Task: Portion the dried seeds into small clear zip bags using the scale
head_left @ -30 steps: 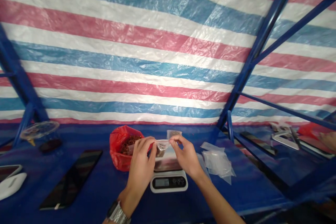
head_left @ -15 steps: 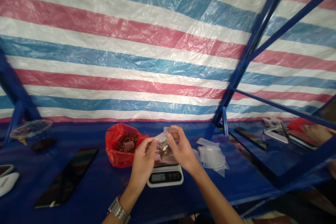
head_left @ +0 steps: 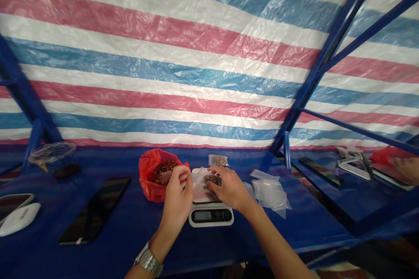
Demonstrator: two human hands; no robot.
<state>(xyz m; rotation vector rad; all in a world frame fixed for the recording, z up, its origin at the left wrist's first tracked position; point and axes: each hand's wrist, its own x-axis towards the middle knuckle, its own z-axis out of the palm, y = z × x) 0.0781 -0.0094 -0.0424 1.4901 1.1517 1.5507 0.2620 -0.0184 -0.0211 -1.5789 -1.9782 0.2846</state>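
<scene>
A small clear zip bag [head_left: 200, 186] with dark contents at its right end lies over the top of a white kitchen scale [head_left: 211, 222]. My right hand [head_left: 229, 186] grips the filled end, thumb and fingers closed round it. Close by the bag's left edge is my left hand [head_left: 179, 188], its fingers curled in toward the thumb; whether anything is pinched there is hidden. Left of the scale sits an open red plastic bag [head_left: 151, 183] of small brown pieces, with a pinkish scoop-like piece [head_left: 166, 177] in it. Another filled zip bag [head_left: 218, 160] lies behind the scale.
Flat clear bags [head_left: 270, 192] are piled right of the scale. On the left are a black phone [head_left: 94, 209], a white case [head_left: 21, 218] and a clear plastic cup [head_left: 59, 161]. Blue frame bars [head_left: 314, 74] rise at right, beyond which another person's hand [head_left: 406, 168] shows.
Both hands held the bag raised before; now it rests lower on the scale in my right hand. My left hand has drawn apart from it. The view has shifted slightly.
</scene>
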